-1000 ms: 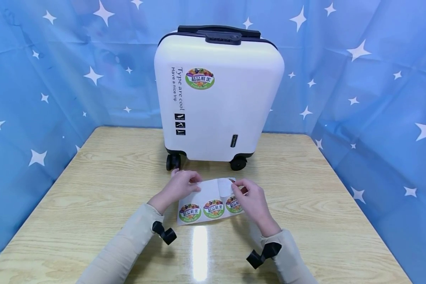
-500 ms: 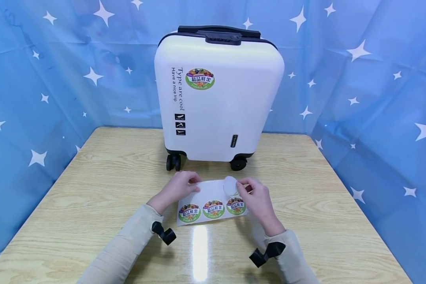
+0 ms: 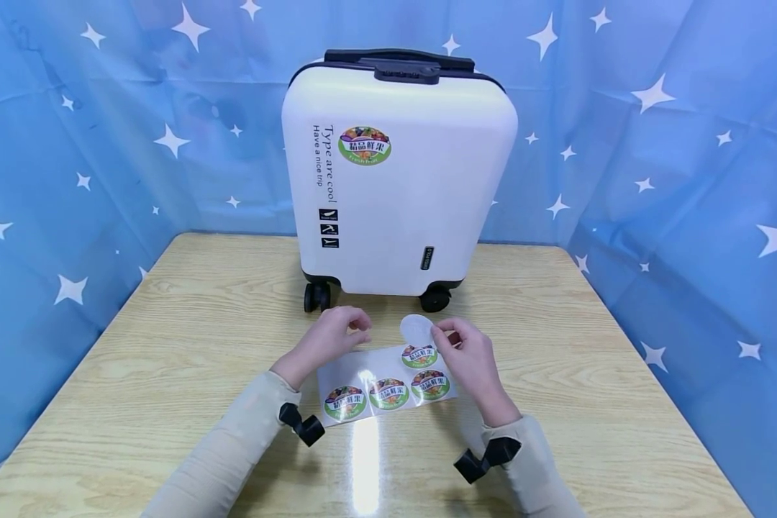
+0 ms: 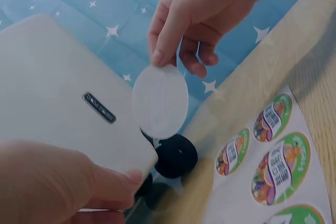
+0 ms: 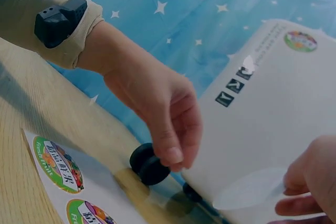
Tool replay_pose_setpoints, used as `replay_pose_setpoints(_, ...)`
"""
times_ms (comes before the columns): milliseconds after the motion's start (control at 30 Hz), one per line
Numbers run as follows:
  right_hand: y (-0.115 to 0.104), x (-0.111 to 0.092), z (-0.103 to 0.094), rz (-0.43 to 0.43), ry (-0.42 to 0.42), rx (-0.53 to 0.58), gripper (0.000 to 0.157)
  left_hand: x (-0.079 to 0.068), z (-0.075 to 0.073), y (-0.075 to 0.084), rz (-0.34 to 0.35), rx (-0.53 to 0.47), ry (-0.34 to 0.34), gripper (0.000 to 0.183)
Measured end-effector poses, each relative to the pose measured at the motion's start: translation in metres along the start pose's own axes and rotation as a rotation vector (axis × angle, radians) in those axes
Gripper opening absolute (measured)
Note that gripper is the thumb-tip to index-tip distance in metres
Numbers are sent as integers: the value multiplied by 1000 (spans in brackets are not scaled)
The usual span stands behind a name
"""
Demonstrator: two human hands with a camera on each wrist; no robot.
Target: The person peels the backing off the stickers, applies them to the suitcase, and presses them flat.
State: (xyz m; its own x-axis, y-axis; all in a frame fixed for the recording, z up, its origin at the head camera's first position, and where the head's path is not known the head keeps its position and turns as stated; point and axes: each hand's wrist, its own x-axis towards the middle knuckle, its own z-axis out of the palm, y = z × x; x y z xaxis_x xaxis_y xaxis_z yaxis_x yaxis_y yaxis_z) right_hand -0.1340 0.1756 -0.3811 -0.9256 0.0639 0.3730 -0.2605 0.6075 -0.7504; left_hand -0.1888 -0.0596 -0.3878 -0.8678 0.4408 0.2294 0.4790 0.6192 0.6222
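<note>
My right hand [image 3: 469,356] pinches a round sticker [image 4: 160,100] by its edge, the blank white back showing. The sticker is off its sheet and hangs just above the far edge. Below lies the white sticker sheet [image 3: 356,367], with several fruit stickers [image 3: 389,393] on it. My left hand [image 3: 330,334] hovers over the sheet's far left part, fingers loosely bent and nothing between them; the right wrist view shows it apart from the sheet. Behind both hands stands a white suitcase [image 3: 401,180] bearing one fruit sticker [image 3: 365,146] at its upper left.
The suitcase stands upright on black wheels [image 3: 434,298] at the back of the wooden table [image 3: 201,324]. A blue star-patterned curtain [image 3: 673,144] closes off the back and both sides. Bare wood stretches left and right of the hands.
My right hand has peeled the sticker off the sheet and lifted it slightly. My left hand has let go of the sheet, which has dropped a little toward me.
</note>
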Motion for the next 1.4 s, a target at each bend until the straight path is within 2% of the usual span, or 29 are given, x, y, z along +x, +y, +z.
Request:
replay_pose_setpoints(133,-4,3,1,-22,0,-6,7,4,-3,8,3,-10,38,9)
replay_pose_setpoints(300,-8,7,2,-81,-5,-10,8,9,-7,19,-6,-78,55,6)
replay_pose_setpoints(533,-11,12,8,-266,89,5,5,11,-12,30,8,-187,73,8)
replay_pose_setpoints(733,-15,14,11,-383,127,33,3,13,-16,39,-17,-265,87,13)
replay_pose_setpoints(933,-15,14,13,-558,126,4,6,14,-17,41,-55,-337,69,22)
replay_pose_setpoints(1167,-13,13,15,-761,101,-88,6,15,-15,40,-44,-383,117,29)
replay_pose_setpoints(1267,-13,12,16,-805,96,-128,9,16,-13,40,-28,-399,131,26)
replay_pose_setpoints(1400,-13,10,16,-803,94,-151,11,15,-12,39,-26,-407,156,20)
